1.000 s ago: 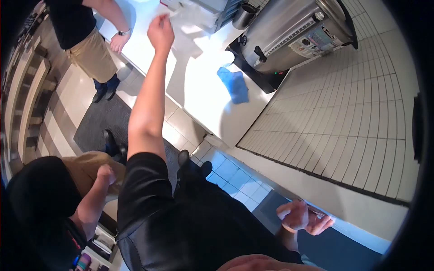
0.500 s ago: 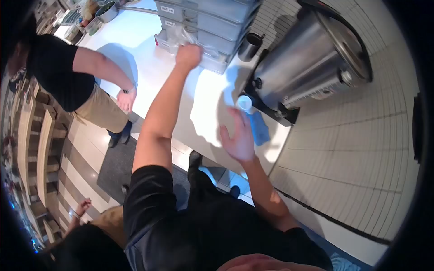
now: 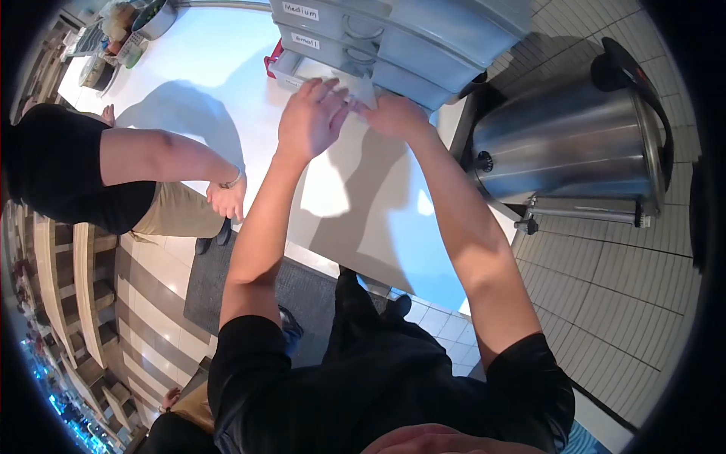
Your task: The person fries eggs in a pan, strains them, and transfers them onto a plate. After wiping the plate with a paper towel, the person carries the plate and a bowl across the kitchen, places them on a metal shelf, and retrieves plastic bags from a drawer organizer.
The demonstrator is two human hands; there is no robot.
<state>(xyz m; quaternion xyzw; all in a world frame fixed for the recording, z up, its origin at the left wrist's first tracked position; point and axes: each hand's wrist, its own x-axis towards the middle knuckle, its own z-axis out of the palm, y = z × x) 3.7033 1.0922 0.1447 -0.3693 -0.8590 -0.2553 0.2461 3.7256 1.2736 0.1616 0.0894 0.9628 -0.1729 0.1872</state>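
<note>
My left hand (image 3: pixel 310 121) is at the bottom drawer (image 3: pixel 286 74) of a plastic drawer unit, its fingers stretched out and apart. That drawer is pulled out a little. Close by on the right, my right hand (image 3: pixel 399 119) has its fingers pinched together at the edge of a thin, clear plastic bag (image 3: pixel 361 89). The bag lies between my hands, in front of the drawers. My left fingers partly cover it, and the drawer's contents are mostly hidden.
Drawers above carry "Medium" (image 3: pixel 300 10) and "Small" (image 3: pixel 305 41) labels. A large steel dispenser (image 3: pixel 563 151) stands at the right by the tiled wall. At the left, a co-worker (image 3: pixel 68 166) rests a hand on the counter edge (image 3: pixel 261 227). A pot (image 3: pixel 155 21) stands far left.
My right hand has moved from beside the dispenser up to the plastic bag. My left hand, closed on the bag before, has its fingers spread. The view has shifted.
</note>
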